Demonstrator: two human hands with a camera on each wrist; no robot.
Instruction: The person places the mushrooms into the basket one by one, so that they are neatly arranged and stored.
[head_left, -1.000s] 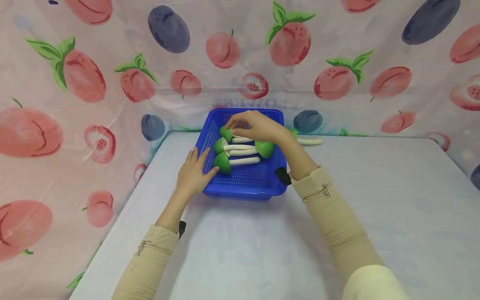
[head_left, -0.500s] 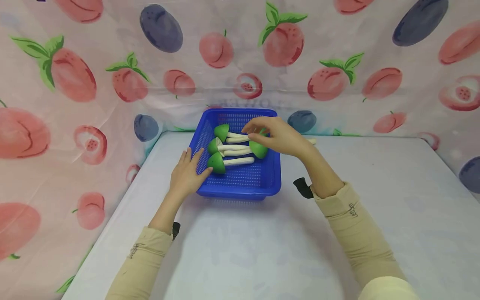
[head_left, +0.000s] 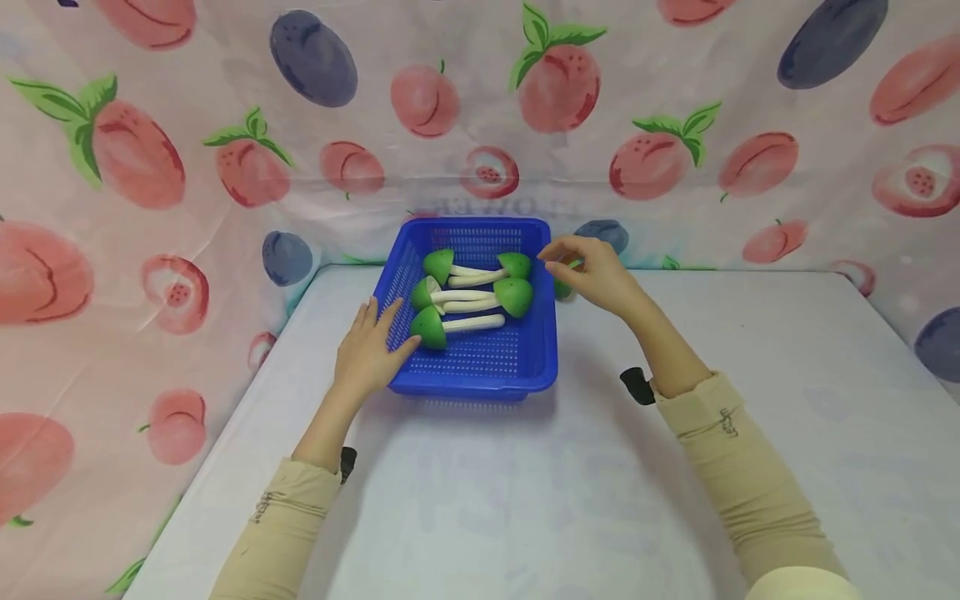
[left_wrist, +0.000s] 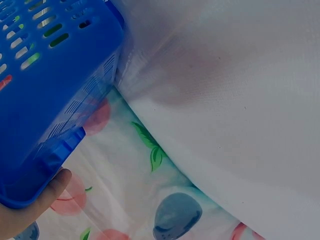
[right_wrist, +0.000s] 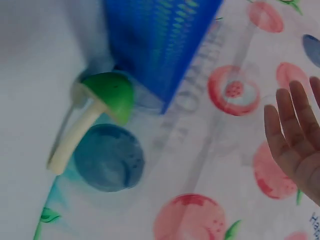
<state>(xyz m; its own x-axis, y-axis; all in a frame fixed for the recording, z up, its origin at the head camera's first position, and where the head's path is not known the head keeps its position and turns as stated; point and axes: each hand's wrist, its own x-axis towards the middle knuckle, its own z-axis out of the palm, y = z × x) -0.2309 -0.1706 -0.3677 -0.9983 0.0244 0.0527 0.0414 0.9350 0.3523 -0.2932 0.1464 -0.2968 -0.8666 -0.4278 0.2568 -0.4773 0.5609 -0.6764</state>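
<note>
My left hand (head_left: 367,354) lies over the left rim of a blue plastic basket (head_left: 472,385), fingers spread, thumb beside a green mushroom cap. In the left wrist view a finger (left_wrist: 57,187) touches the basket's rim from outside. Several toy mushrooms with green caps (head_left: 514,297) and white stems lie inside in crosswise rows. Just beyond the basket's right rim hovers my right hand (head_left: 596,271), fingers loosely curved and holding nothing. Below it another mushroom (right_wrist: 112,95) lies on the table beside the basket, mostly hidden by the hand in the head view.
The white-covered table (head_left: 750,392) extends in front and to the right. Behind and at the left hangs a fruit-print cloth (head_left: 420,167), close against the basket's far side.
My right hand has moved rightward from the mushrooms at the back of the basket, past the right rim. The left hand stays at the left rim. The head view has shifted slightly.
</note>
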